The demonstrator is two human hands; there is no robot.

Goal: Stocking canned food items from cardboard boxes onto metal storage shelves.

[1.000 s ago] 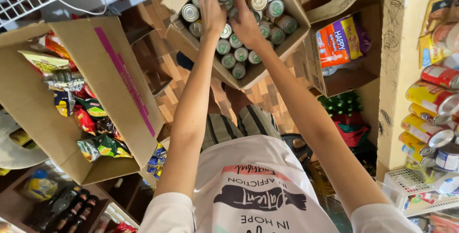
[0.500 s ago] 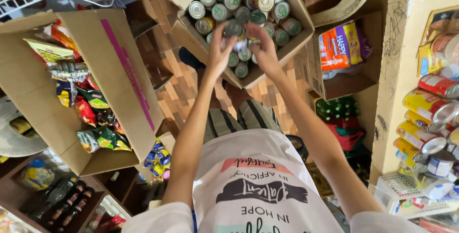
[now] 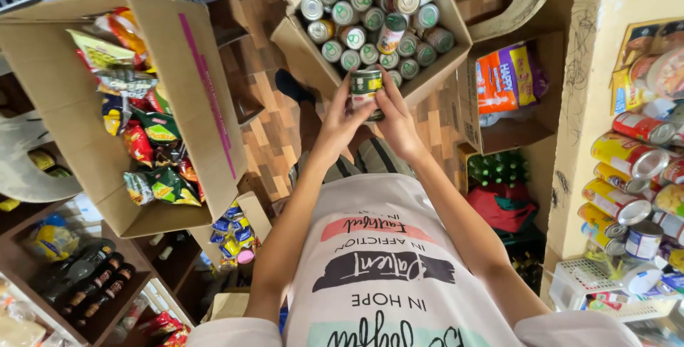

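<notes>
Two hands, the left hand (image 3: 340,120) and the right hand (image 3: 396,123), share one green-labelled can (image 3: 366,87). Behind it, one cardboard box of cans (image 3: 306,48) shows about twenty round tin tops. Left of that box stands one larger cardboard box of snack packets (image 3: 206,105), holding roughly a dozen bright bags; an exact count is hidden
</notes>
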